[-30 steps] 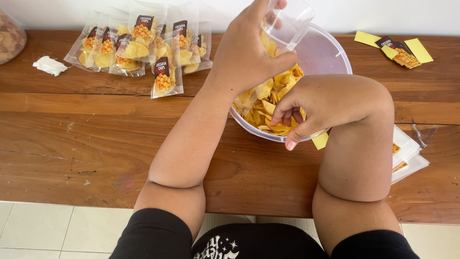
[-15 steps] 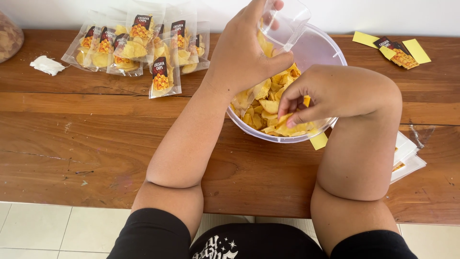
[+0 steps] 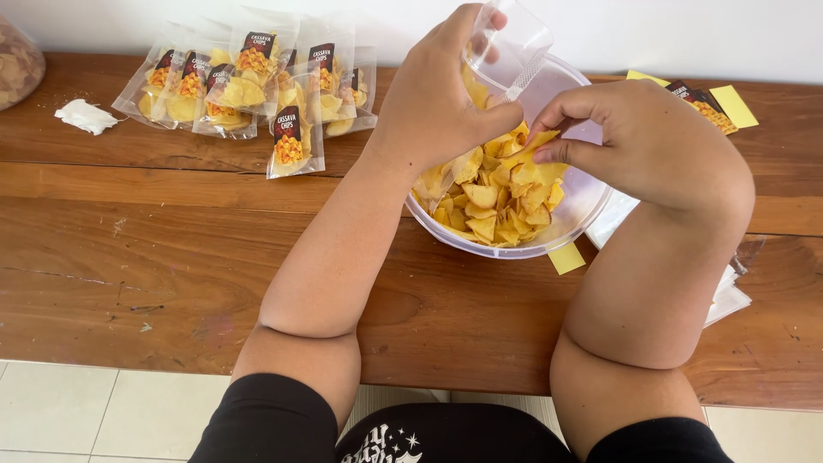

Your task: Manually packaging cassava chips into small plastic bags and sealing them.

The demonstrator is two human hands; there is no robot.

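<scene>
A: Bowl (image 3: 566, 236) sat mid-tabletop (image 3: 129, 257), clear wood toward the near edge?

B: Yep. Left hand (image 3: 437, 103) gripped the pouch (image 3: 506, 43) over it; right hand (image 3: 634, 141) had lifted, pinching chips (image 3: 527, 146) at the pouch mouth.

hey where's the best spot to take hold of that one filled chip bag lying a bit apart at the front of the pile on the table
Probably the filled bag is best pinched at its flat top edge, by the dark label, coming from the near side where the wooden table is bare. The chips bulge lower down, and the other bags crowd behind it.
</scene>
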